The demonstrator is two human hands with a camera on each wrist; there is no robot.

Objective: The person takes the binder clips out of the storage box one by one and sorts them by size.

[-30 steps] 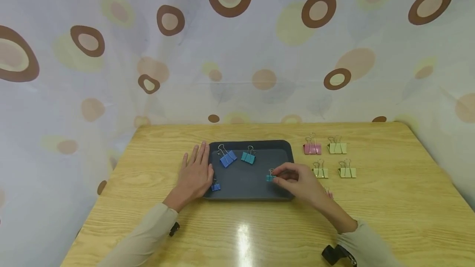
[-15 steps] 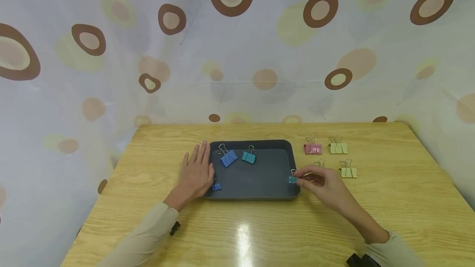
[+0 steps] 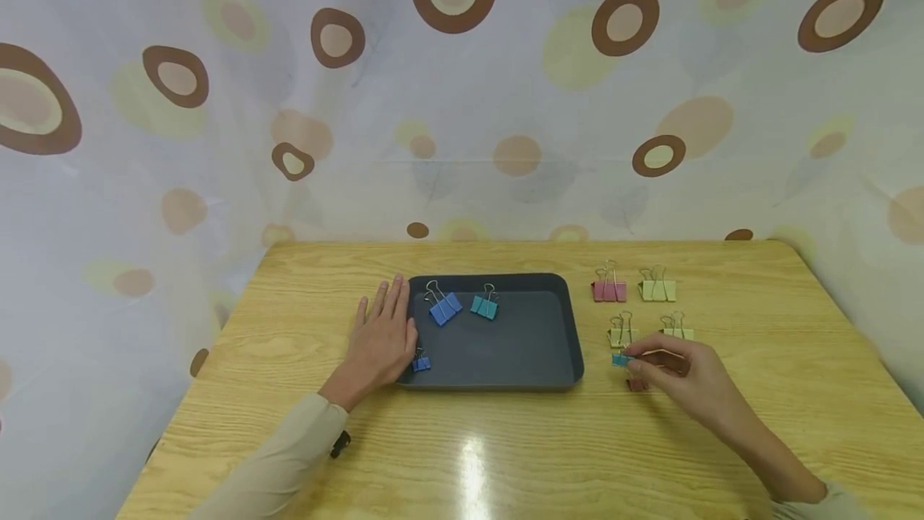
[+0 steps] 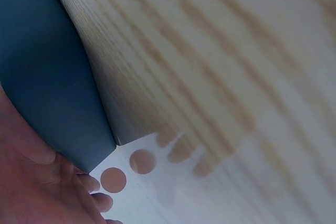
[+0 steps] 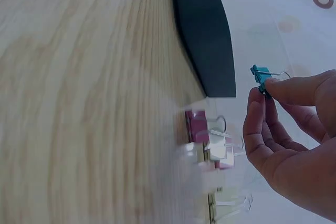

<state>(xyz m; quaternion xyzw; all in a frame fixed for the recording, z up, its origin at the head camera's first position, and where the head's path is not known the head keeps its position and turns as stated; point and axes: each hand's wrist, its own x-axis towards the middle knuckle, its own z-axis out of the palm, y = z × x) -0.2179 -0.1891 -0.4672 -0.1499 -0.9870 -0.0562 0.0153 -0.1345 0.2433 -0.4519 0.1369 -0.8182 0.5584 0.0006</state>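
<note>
Between the thumb and fingertips of my right hand (image 3: 689,379) is a small teal binder clip (image 3: 620,360), raised off the table to the right of the dark grey tray (image 3: 505,355). The right wrist view shows the same teal clip (image 5: 262,76) pinched at its edge. Just below it on the table lies a small reddish binder clip (image 3: 637,384). My left hand (image 3: 377,343) rests with straight fingers along the tray's left side. Inside the tray are a large blue binder clip (image 3: 445,309), a medium teal binder clip (image 3: 484,307) and a small blue binder clip (image 3: 422,363).
Right of the tray stand a pink binder clip (image 3: 609,291) and pale yellow binder clips, one at the back (image 3: 658,290), another nearer (image 3: 622,335) and one partly behind my right hand (image 3: 677,334). A patterned cloth (image 3: 462,183) hangs behind the wooden table (image 3: 346,456).
My right hand has carried the small teal binder clip rightward, from over the tray, past its right rim, to above the table. The left hand stays where it was.
</note>
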